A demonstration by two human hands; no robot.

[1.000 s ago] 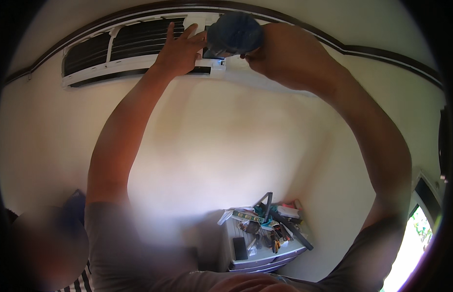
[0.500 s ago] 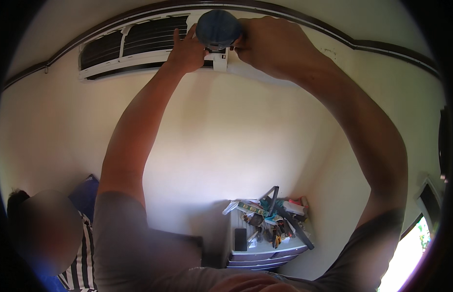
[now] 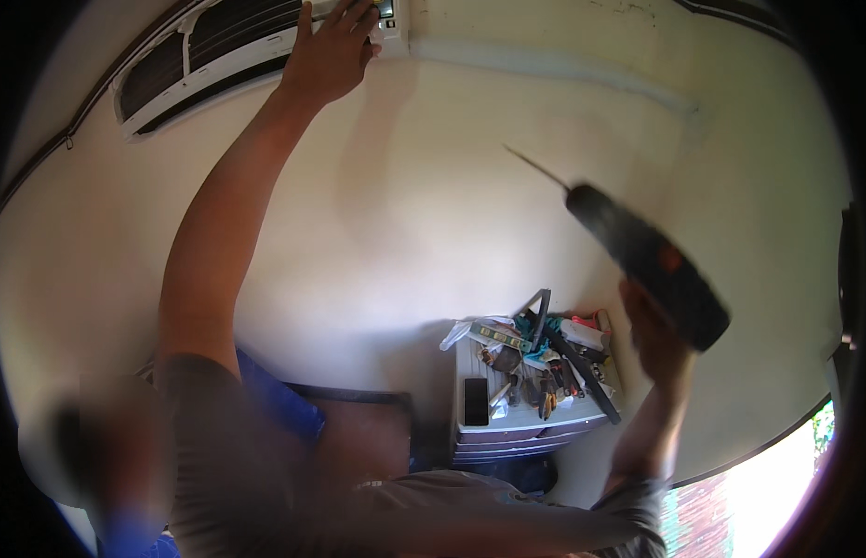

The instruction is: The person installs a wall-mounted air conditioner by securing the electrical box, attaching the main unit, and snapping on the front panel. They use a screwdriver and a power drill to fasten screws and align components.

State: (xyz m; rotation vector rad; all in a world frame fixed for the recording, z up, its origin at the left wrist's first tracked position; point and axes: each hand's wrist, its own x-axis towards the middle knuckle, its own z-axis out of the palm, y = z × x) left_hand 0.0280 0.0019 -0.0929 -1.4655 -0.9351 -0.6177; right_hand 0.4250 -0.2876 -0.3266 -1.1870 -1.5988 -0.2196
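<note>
High on the wall at the upper left is a white air conditioner indoor unit (image 3: 213, 72) with its front cover off, showing dark fins. My left hand (image 3: 329, 54) reaches up to its right end, fingers spread and laid against the unit. At the right, my right hand (image 3: 656, 337) grips a dark cordless drill (image 3: 645, 253) by its handle. A long thin bit points up and left from the drill, apart from the wall unit. What lies under my left fingers is hidden.
Below stands a chest of drawers (image 3: 507, 437) covered with tools, a level (image 3: 501, 337), a black phone (image 3: 476, 401) and a dark angled bar (image 3: 582, 372). A blurred person (image 3: 107, 456) is at the lower left. Bright daylight enters at the lower right.
My right hand has brought the drill down and to the right, away from the air conditioner. My left hand remains at the unit. The view has shifted lower and to the right.
</note>
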